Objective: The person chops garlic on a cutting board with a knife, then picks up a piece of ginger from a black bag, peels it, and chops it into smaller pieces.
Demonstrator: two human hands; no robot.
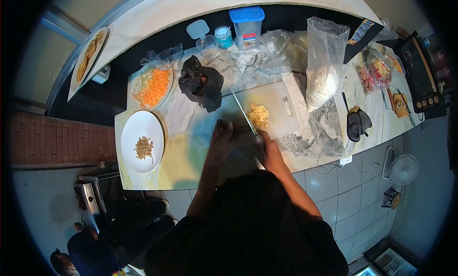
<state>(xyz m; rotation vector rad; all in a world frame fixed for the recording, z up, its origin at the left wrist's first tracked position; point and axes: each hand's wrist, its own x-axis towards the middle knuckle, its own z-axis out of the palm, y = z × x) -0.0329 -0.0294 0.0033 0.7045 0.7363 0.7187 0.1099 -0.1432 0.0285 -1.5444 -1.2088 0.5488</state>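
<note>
My right hand (268,152) is closed round the handle of a long kitchen knife (242,110), its blade slanting up and left over the left edge of a white cutting board (276,93). Just right of the blade, chopped pale yellow pieces (258,115) lie heaped on the board. My left hand (222,136) is left of the knife, over the counter, its fingers curled by something small and dark that I cannot make out. Beyond it sits a crumpled black plastic bag (202,82). A small pale strip (287,106) lies on the board's right part.
At left stand a white plate (129,142) with brownish shreds and a plate of grated orange and pale vegetables (151,87). Behind are a blue-lidded container (246,30), a small jar (223,37) and a bag of white powder (324,80). Another person (90,249) is at lower left.
</note>
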